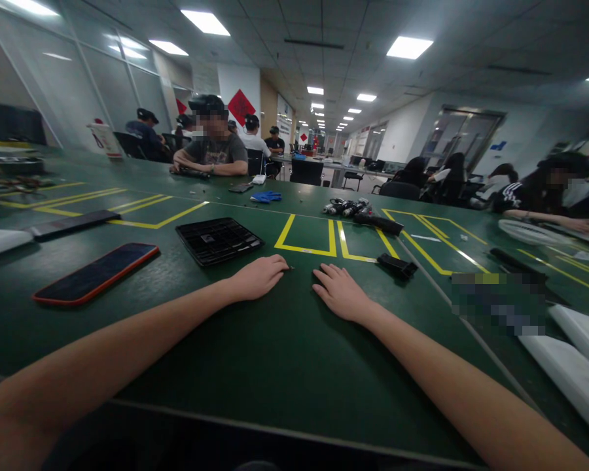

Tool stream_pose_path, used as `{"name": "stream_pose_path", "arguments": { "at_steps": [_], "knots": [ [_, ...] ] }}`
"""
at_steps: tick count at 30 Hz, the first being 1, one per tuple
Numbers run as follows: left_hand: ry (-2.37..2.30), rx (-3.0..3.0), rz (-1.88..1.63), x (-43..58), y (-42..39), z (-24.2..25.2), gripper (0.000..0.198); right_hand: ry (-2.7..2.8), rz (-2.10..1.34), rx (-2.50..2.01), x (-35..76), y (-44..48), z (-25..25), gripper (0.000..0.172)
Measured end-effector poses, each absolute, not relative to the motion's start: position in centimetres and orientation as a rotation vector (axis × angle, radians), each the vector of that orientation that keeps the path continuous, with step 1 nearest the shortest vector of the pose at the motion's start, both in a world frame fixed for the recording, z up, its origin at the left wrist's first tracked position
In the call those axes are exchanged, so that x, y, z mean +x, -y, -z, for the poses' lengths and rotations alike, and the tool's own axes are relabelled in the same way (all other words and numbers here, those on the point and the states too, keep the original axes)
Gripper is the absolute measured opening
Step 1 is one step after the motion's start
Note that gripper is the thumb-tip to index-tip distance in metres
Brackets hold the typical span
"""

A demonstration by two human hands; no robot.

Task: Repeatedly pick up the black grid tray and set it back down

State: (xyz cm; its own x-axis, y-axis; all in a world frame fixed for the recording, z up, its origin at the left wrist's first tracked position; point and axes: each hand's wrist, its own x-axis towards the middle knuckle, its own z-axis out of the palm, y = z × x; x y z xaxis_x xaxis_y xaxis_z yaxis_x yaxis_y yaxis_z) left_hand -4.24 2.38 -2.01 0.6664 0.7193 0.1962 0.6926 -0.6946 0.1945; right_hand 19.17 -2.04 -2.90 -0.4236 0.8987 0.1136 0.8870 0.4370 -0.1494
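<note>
While both hands lie on the green table (255, 366), no tool is in either.
Far left: phone (95, 273) in a red case, face up, just beside the left forearm (127, 340). Next, black tray (219, 240), just beyond the left hand (258, 277). That hand lies palm down, fingers loosely curled; a tiny dark piece (290, 267) sits at its fingertips, touching or pinched, cannot tell. Then the right hand (341, 292): flat, fingers spread, released, holding nothing. Small black block (396, 265) near it, further right; white panels (574, 353) at the edge. Risks, as I judge them: a careless brush of the fingers could flick the tiny dark piece out of sight on the dark surface; a sweep of the left forearm could shove the phone.
</note>
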Motion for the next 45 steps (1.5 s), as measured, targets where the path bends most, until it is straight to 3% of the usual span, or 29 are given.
{"name": "stream_pose_path", "arguments": {
  "at_steps": [7, 14, 19, 24, 29, 32, 36, 41, 45],
  "knots": [
    [-1.190, 2.782, -0.347, -4.2, -2.3, 1.8, 0.035, 2.574, -0.070, -1.489, 19.8, 1.6, 2.7, 0.057],
    [-1.213, 2.758, -0.399, -4.5, -2.4, 2.1, 0.036, 2.102, 0.669, -1.914, 28.5, -1.1, 2.2, 0.047],
    [-1.383, 2.816, -0.572, -3.4, -1.9, 1.9, 0.037, 1.849, 0.350, -2.354, 33.1, -1.9, 3.3, 0.046],
    [-1.498, 2.768, -0.353, -0.5, -2.4, 1.2, 0.045, 1.814, 0.254, -2.371, 33.3, -2.0, 3.8, 0.049],
    [-1.478, 2.819, -0.196, 1.5, -3.3, 1.2, 0.025, 1.802, 0.266, -2.378, 33.5, -1.8, 3.8, 0.050],
    [-1.449, 2.676, -0.391, 0.8, -3.9, 1.3, 0.015, 1.810, 0.278, -2.364, 33.7, -1.7, 4.0, 0.049],
    [-1.433, 1.802, -0.999, -2.8, -5.6, -0.3, 0.006, 1.811, 0.281, -2.329, 34.0, -1.5, 4.1, 0.049],
    [-1.610, 1.401, -1.313, -9.4, -7.8, -3.4, 0.037, 1.829, 0.243, -2.306, 35.0, -2.0, 4.5, 0.052],
    [-1.830, 1.569, -1.294, -12.8, -8.2, -3.0, 0.037, 1.819, 0.222, -2.284, 35.5, -2.4, 4.9, 0.053]
  ]
}}
